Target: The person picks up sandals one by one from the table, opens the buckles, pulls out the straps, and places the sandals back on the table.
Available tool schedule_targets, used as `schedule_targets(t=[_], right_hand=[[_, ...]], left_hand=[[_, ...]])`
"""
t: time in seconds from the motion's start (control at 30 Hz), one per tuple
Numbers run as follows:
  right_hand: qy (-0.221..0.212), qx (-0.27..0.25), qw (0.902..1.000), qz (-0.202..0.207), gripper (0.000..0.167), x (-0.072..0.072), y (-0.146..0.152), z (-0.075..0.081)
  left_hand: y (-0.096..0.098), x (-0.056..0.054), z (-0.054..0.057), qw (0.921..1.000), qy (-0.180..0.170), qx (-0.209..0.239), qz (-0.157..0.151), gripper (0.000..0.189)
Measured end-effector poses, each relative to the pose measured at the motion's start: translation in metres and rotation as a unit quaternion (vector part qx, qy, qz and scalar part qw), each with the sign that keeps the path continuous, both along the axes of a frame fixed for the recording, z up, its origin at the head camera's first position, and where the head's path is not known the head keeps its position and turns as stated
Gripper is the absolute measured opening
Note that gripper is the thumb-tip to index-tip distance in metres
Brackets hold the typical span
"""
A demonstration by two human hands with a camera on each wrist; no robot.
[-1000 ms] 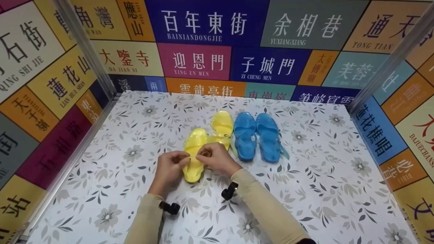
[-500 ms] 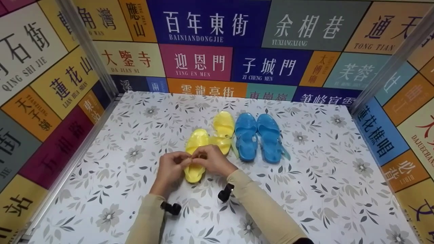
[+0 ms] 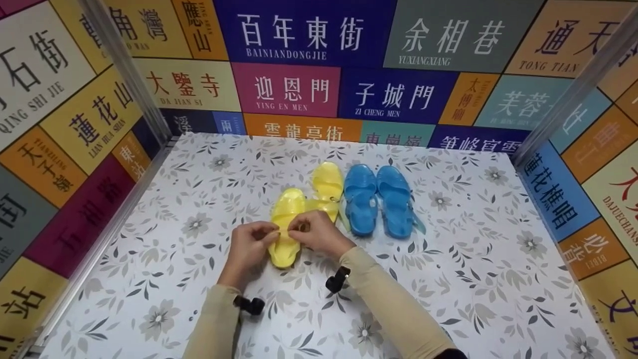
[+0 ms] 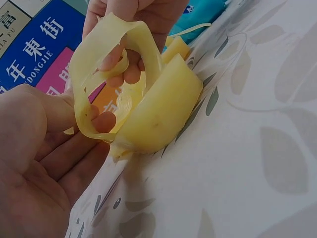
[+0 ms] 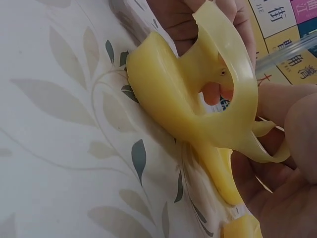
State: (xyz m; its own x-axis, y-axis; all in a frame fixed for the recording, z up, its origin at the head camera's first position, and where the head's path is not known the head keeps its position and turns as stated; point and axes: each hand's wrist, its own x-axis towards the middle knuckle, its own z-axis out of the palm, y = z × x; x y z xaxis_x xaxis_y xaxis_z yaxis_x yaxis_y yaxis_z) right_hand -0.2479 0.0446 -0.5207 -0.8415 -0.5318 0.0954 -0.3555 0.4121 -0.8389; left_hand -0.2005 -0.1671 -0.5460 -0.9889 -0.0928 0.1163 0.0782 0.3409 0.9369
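A yellow plastic sandal (image 3: 289, 204) lies on the flowered surface, its toe pointing away from me. My left hand (image 3: 247, 249) pinches its ankle strap (image 4: 84, 64) from the left side, thumb and fingertips meeting above the sole. From the right, my right hand (image 3: 321, 235) pinches the strap's other part, with a loose end (image 5: 270, 153) curling between its fingers. The strap arches up over the sandal's heel (image 4: 161, 111) in both wrist views. A narrow gap separates the two hands' fingertips.
Behind my right hand lies a second yellow sandal (image 3: 327, 180), partly hidden. Just right of it stand two blue sandals (image 3: 360, 199), side by side, with a loose pale strap (image 3: 418, 222). Colourful panels with lettering (image 3: 286, 92) wall the surface at the back and sides.
Half a second ago my fingertips were touching over the sandal; now the right hand has drawn back to the right and a small gap shows. The sandals stay in place.
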Motion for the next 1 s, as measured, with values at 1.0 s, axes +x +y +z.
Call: schedule_targets(t=[1.0], right_hand=[[0.018,0.001,0.9997,0.015,0.006,0.001,-0.006,-0.002]], left_hand=[[0.0,-0.002,-0.001,0.9999,0.01,-0.004,-0.012,0.01]])
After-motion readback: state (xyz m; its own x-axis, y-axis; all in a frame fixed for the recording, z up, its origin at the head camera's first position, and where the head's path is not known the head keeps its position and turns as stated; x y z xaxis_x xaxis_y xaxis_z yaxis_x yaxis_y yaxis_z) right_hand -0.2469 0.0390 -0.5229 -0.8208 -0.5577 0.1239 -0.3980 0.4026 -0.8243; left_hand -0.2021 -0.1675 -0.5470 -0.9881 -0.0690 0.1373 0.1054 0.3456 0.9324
